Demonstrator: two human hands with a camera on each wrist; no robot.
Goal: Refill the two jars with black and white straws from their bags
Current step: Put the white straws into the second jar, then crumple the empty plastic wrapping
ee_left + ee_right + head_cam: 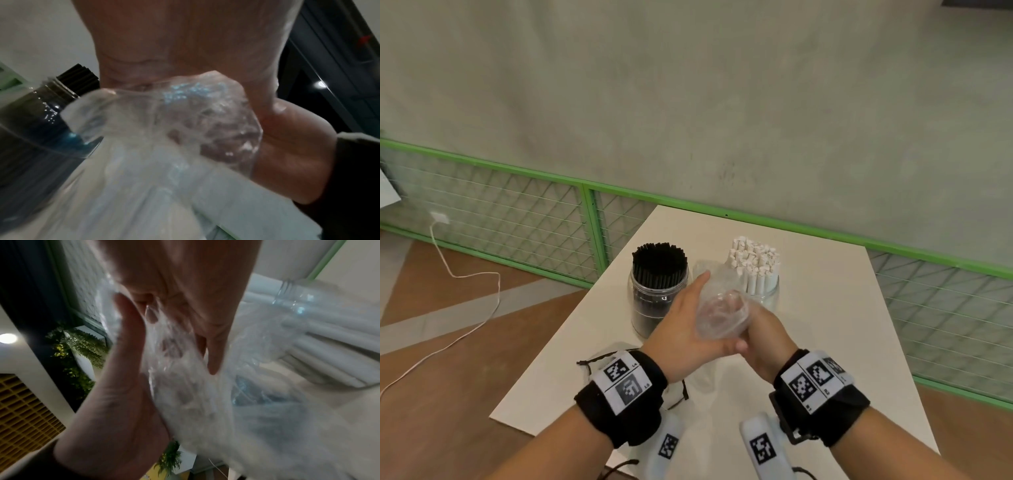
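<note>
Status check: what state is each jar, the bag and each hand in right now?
black straw jar: upright, lidless, packed full.
white straw jar: upright, lidless, packed full.
plastic bag: crumpled, looks empty, held up.
left hand: fingers straight, pressing the plastic bag.
right hand: cupped round the plastic bag.

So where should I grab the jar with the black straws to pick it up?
Probably hold the clear plastic jar of black straws round its wall, below the neck, coming from its left. Straws fill the mouth, so the top is blocked, and the left hand with the crumpled clear bag crowds its right.
</note>
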